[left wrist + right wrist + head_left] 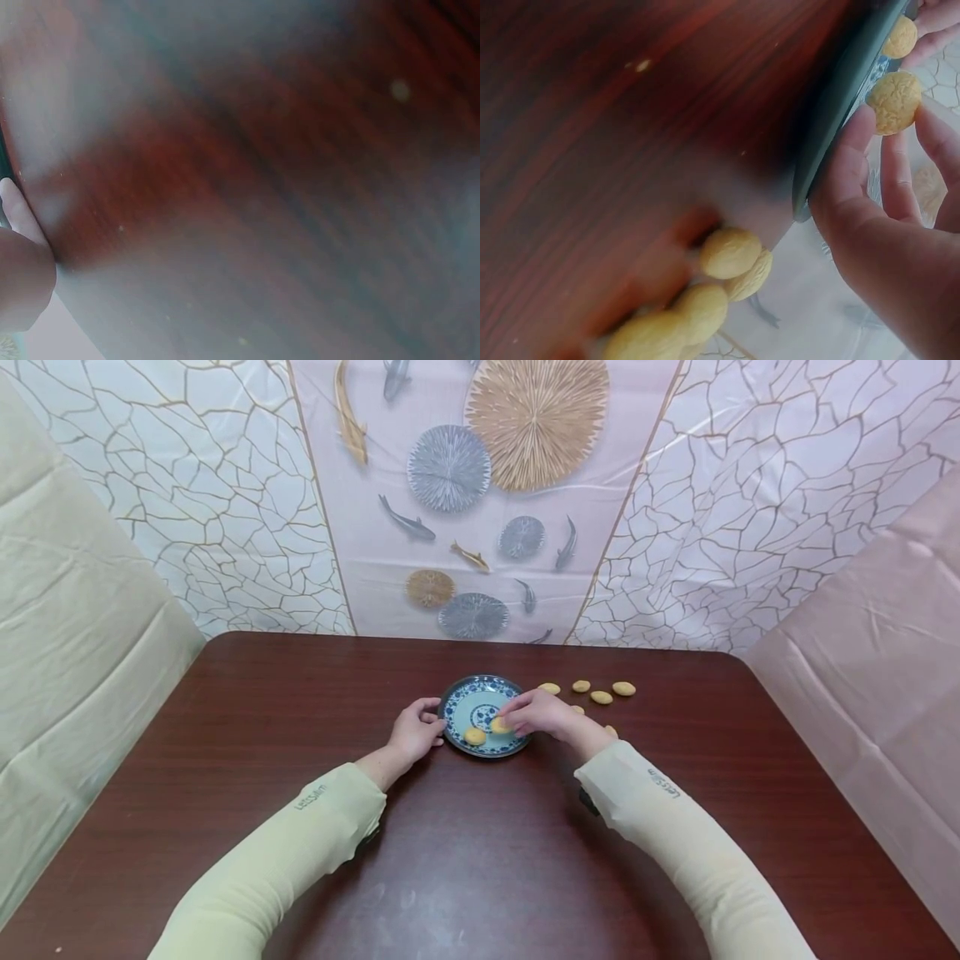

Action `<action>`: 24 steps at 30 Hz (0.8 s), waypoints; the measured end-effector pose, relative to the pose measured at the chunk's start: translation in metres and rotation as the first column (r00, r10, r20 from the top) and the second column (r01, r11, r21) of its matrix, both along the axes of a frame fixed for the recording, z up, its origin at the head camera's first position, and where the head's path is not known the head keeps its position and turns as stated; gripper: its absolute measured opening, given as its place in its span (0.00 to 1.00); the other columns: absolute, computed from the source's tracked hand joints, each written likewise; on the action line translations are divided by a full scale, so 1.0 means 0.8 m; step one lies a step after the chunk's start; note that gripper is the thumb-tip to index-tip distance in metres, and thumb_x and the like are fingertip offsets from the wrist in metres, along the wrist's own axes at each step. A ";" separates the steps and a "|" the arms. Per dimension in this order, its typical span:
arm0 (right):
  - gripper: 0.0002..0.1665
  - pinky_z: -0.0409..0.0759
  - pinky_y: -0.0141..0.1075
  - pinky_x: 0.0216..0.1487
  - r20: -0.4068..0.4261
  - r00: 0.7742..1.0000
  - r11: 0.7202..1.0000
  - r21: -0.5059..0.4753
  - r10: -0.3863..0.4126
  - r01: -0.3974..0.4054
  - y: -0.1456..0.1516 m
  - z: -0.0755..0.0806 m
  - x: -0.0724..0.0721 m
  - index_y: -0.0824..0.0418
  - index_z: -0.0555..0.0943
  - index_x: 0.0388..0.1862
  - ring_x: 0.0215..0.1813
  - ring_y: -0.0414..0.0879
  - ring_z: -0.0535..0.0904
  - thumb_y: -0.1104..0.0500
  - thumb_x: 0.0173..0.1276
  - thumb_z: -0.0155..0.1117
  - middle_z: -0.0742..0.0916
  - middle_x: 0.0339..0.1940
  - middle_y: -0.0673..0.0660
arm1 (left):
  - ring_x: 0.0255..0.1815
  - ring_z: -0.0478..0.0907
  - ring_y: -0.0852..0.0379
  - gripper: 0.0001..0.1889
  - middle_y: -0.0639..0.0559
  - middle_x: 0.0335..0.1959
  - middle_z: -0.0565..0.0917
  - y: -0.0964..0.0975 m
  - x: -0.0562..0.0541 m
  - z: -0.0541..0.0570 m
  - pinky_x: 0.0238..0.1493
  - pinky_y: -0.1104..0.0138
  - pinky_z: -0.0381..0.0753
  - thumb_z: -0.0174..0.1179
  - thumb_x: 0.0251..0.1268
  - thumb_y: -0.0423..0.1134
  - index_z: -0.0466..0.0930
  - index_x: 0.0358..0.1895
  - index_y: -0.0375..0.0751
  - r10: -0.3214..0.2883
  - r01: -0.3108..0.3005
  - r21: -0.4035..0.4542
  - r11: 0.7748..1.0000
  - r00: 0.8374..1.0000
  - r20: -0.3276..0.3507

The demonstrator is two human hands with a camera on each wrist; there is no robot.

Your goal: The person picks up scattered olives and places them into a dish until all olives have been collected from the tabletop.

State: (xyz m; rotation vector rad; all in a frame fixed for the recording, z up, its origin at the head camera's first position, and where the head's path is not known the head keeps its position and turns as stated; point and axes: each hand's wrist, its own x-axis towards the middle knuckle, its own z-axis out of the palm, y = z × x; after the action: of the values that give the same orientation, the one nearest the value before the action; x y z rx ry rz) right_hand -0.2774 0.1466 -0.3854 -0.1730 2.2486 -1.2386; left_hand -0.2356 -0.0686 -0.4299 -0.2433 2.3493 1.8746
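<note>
A blue-and-white patterned plate (459, 710) with a dark rim lies on the brown table. At its left edge, my left hand (415, 732) holds the rim with thumb and fingers; the left wrist view catches only part of that hand (22, 262). My right hand (542, 713) reaches over the plate's right side. Between its thumb and fingertips it pinches a yellow walnut (895, 103), whose wrinkled shell shows in the right wrist view. Another walnut (475, 736) rests on the plate, left of the pinched one.
Several more walnuts (601, 697) lie scattered on the table (480, 860) right of the plate, some partly covered by the right hand and forearm. Behind the table's back edge hangs a patterned cloth (450, 468), with pale cloth walls (67, 635) on both sides.
</note>
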 end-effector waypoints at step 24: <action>0.16 0.86 0.32 0.37 0.005 1.000 0.999 0.048 0.008 -0.009 -0.015 0.003 -0.003 0.73 0.79 0.48 0.28 0.39 0.78 0.68 0.62 0.59 0.85 0.35 0.56 | 0.28 0.73 0.62 0.22 0.48 0.33 0.73 -0.002 -0.002 -0.004 0.29 0.74 0.83 0.54 0.63 0.27 0.69 0.62 0.34 -0.009 0.009 0.008 1.000 1.000 -0.013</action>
State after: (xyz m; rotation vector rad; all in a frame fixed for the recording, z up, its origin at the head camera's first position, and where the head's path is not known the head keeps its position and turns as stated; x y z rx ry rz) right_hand -0.2794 0.1345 -0.3832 -0.1612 2.2690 -1.1785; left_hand -0.2372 -0.0704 -0.4328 -0.2203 2.3465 1.8871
